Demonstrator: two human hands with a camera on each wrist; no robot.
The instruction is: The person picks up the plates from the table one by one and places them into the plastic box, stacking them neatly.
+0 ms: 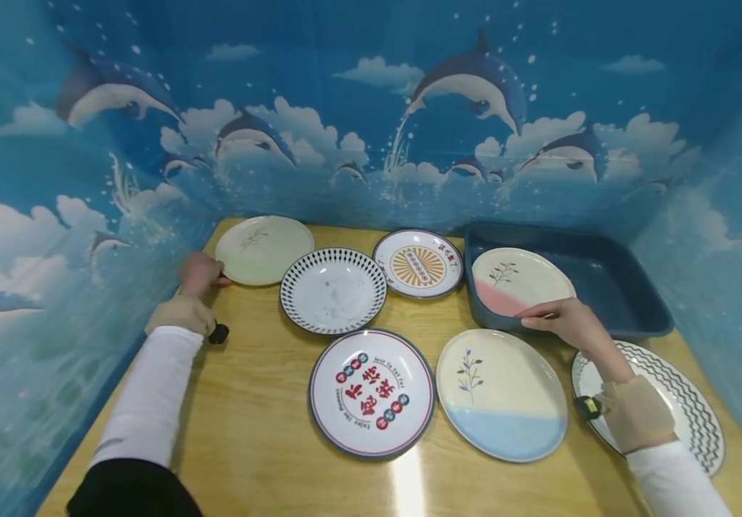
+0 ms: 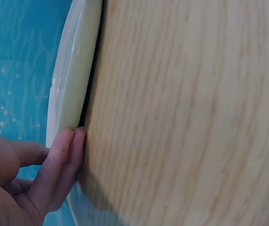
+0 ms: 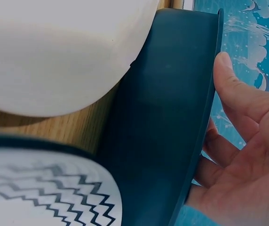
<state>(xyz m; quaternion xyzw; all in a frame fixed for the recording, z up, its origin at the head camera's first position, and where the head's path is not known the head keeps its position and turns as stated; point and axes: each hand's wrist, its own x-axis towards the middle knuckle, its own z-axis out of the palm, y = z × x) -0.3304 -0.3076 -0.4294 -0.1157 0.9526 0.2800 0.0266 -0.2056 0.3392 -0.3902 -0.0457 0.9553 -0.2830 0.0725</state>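
At the far left, my left hand (image 1: 199,274) pinches the near rim of a pale green and cream plate (image 1: 264,250). In the left wrist view its fingertips (image 2: 65,136) are at the underside of the plate's edge, close over the table. My right hand (image 1: 565,323) is at the front rim of a dark blue bin (image 1: 629,287), holding the near edge of a pink and cream plate (image 1: 526,276) that tilts inside. In the right wrist view the thumb lies across the bin's rim, and the curled fingers go behind the wall, their tips hidden.
On the wooden table (image 1: 235,431) lie a diamond-rimmed plate (image 1: 332,291), a sunburst plate (image 1: 418,264), a plate with red characters (image 1: 372,395), a blue and cream plate (image 1: 503,395) and a zigzag oval plate (image 1: 681,402). Dolphin-printed sheeting (image 1: 319,86) encloses the back and sides.
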